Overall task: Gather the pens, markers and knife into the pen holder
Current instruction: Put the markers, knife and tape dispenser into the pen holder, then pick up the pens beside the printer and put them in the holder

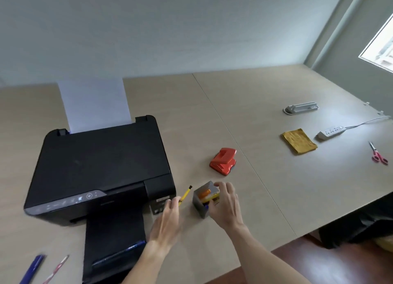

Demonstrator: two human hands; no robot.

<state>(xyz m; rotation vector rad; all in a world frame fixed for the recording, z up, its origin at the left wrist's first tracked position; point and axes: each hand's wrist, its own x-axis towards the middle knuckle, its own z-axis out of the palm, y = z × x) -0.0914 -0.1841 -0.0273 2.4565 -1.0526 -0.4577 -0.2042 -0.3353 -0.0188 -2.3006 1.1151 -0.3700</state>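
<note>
The grey pen holder [200,202] stands on the table just right of the printer, with orange, yellow and blue items showing inside it. My right hand [225,207] wraps the holder's right side and grips it. A yellow pen with a dark tip [185,195] is pinched in my left hand [168,220], angled up to the right, just left of the holder. A blue marker [34,266] and a pink-and-white pen [56,270] lie at the table's near left corner. No knife can be made out as such.
A black printer [100,168] with white paper fills the left; its output tray [114,241] juts toward me. A red hole punch [223,161] sits behind the holder. Far right lie a yellow cloth [298,141], power strip [330,132], grey device [302,108] and red scissors [377,155].
</note>
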